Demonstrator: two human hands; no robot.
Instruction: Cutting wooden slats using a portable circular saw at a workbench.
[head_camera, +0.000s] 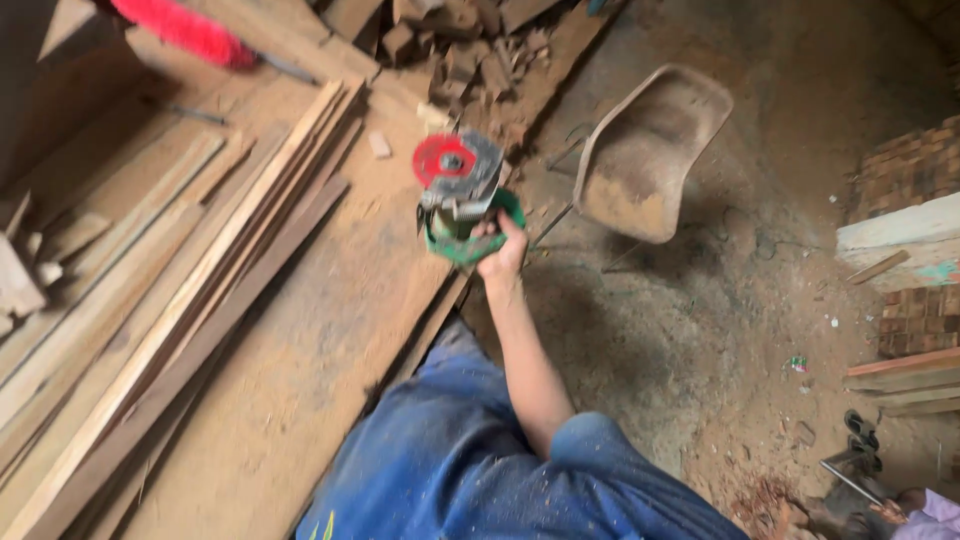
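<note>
My left hand is out of view, so its state cannot be told. The far end of the worktop (330, 330) is cut off at the top edge, as is the red brush-like object (185, 30) at 11 o'clock. At 5 o'clock another person (925, 510) is cropped by the corner; only a pale sleeve and part of a hand show. The metal rod (848, 480) beside them is too small to identify.

My right hand (503, 252) is extended forward at 12 o'clock from my body, forearm nearly straight, elbow emerging from a blue sleeve (600, 450). The fingers are wrapped closed around the green body of a power tool (462, 200). My fingers hide part of its housing. The tool sits upright in my grip, its red disc and grey metal base facing the camera, held over the right edge of the worktop.

Long planks (170, 290) lie stacked on the worktop at 9 o'clock. A worn chair shell (650, 150) stands on the dirt floor (720, 330) at 2 o'clock of the tool. Wood offcuts (460, 50) are heaped at 12 o'clock.
</note>
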